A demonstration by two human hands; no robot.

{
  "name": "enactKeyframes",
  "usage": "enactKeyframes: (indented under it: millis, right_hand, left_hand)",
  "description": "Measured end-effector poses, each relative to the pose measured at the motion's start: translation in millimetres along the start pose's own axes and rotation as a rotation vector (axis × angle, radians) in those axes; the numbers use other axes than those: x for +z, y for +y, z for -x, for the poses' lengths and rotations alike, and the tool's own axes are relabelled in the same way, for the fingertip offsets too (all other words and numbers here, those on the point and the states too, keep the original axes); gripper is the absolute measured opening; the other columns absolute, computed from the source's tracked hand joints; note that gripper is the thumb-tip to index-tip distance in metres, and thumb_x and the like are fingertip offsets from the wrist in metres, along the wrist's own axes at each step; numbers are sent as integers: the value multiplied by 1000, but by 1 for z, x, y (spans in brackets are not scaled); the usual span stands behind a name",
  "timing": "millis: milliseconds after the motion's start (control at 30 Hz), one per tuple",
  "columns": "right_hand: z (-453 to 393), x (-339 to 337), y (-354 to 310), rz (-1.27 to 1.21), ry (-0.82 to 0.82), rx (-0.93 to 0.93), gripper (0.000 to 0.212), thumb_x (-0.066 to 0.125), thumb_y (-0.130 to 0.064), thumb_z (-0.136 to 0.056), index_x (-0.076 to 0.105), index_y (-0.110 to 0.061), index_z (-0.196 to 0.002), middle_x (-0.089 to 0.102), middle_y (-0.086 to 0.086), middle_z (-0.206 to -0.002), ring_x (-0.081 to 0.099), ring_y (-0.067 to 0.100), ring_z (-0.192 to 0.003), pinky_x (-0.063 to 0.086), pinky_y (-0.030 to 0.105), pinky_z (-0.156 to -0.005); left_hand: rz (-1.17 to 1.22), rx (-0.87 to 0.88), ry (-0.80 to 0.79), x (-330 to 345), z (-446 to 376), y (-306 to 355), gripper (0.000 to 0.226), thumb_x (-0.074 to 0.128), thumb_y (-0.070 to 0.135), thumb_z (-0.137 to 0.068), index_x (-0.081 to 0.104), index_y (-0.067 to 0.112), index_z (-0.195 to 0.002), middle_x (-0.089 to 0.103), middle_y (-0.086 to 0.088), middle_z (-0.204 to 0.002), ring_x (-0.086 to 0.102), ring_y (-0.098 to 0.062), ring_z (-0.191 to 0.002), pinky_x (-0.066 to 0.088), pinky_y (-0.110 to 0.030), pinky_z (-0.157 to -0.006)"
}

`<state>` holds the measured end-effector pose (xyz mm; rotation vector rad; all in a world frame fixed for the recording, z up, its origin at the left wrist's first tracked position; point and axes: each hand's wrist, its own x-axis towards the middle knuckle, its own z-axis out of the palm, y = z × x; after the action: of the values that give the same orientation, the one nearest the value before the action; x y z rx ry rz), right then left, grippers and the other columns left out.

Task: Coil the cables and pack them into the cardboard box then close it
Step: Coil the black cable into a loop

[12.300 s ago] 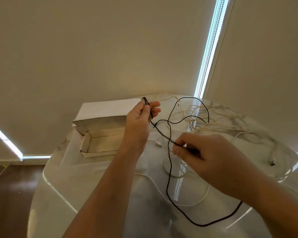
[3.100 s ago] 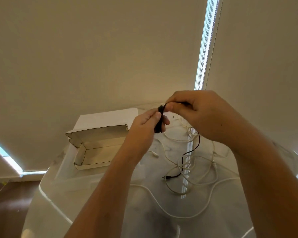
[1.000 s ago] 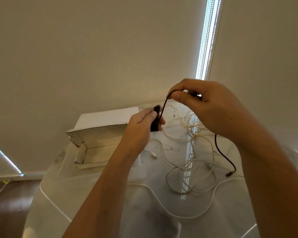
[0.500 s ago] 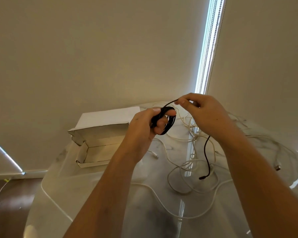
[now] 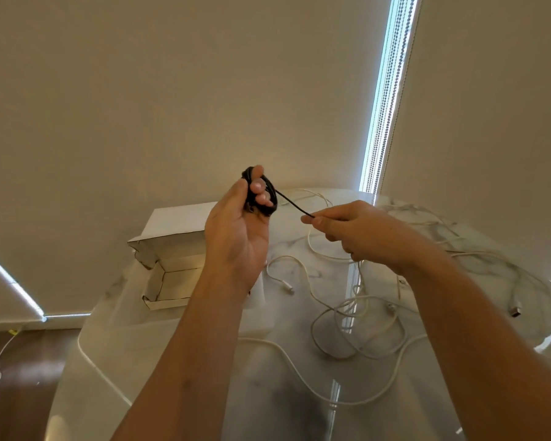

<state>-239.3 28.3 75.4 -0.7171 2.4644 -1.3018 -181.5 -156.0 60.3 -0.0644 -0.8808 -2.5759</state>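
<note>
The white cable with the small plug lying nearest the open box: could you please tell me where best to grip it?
Pinch the white cable just behind its plug, fingers coming from above: that end lies free on the table, apart from the tangle.

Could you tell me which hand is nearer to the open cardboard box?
Left. The left hand, holding the black cable coil, is raised beside the cardboard box; the right hand is farther right, over the white cables.

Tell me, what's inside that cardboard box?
The visible part of the open cardboard box shows only bare floor and walls, no cables. The left hand and forearm cover its right end.
</note>
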Motion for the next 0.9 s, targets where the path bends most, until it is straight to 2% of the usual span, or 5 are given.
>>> enactKeyframes:
  millis: [233, 367, 467, 633, 900]
  right_hand:
    - [-3, -16, 23, -40, -111, 68, 23, 59, -22, -98, 78, -11, -107, 55, 1, -75, 36, 15, -61, 33, 28, -56]
    - [0, -27, 33, -139, -166, 50, 30, 56, -14, -100, 74, -29, -118, 71, 1, -87, 50, 16, -65, 46, 29, -65]
    - [2, -35, 40, -227, -186, 87, 27, 54, -7, -102, 65, -23, -120, 75, 11, -98, 56, 19, -64, 50, 28, -61]
    - [4, -50, 51, -313, -168, 91, 9, 62, -10, -99, 67, -12, -105, 73, 19, -95, 59, 20, -64, 54, 31, -67]
    - [12, -59, 47, -604, -282, 58, 31, 52, -15, -90, 77, 1, -99, 72, 28, -101, 69, 26, -73, 62, 31, -70]
  left_hand:
    - [102, 143, 82, -5, -3, 18, 24, 41, 6, -108, 59, -7, -117, 63, -10, -90, 61, -12, -68, 55, -21, -71]
    - [71, 203, 116, -14, -7, 23, 22, 41, 4, -107, 58, -5, -118, 63, -10, -92, 60, -13, -72, 54, -22, -72]
    - [39, 257, 160, -16, -8, 22, 21, 41, 2, -107, 59, -4, -117, 62, -11, -100, 59, -14, -78, 53, -22, -74]
    - [38, 311, 203, -22, -11, 30, 21, 41, 2, -107, 61, -1, -110, 64, -8, -92, 62, -13, -72, 54, -22, -74]
    - [41, 311, 213, -25, -14, 28, 20, 42, 2, -106, 61, -2, -114, 64, -9, -94, 62, -14, -78, 54, -23, -82]
